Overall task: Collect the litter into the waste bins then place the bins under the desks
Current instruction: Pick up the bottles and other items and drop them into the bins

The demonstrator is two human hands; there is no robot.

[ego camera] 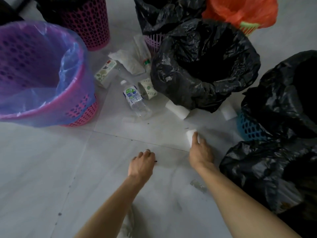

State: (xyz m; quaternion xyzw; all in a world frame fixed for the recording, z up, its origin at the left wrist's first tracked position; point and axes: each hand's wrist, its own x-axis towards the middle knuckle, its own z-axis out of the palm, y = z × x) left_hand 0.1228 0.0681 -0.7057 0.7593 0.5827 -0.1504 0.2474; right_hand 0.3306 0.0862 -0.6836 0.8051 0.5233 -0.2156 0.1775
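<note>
Two bare forearms are reaching out over the pale tiled floor [51, 169]. The left hand [141, 163] is hovering low over the tiles with its fingers curled inward; a small dark speck is lying just beside the fingertips, and I cannot tell whether the hand is pinching anything. The right hand [200, 150] is gripping a small white cup [190, 136] that is touching the floor, thumb and fingers wrapped round its side.

To the right, a black bag [265, 169] is bulging beside the right forearm, and behind it a blue bin [248, 129] lined in black is standing. Two more white cups [177, 109] are lying on their sides against the foot of a bin lined with a black bag [171, 69]. A clear plastic bottle [135, 100] and a printed paper cup [147, 89] are lying just left of that bin, with a carton [104, 73] and crumpled tissue [130, 60] beyond them.

At the left, a pink bin [80, 114] with a bluish liner is standing upright. Farther back, another pink bin [85, 19], a lilac bin [154, 42] under a black bag and a green bin [247, 29] with an orange bag are standing.
</note>
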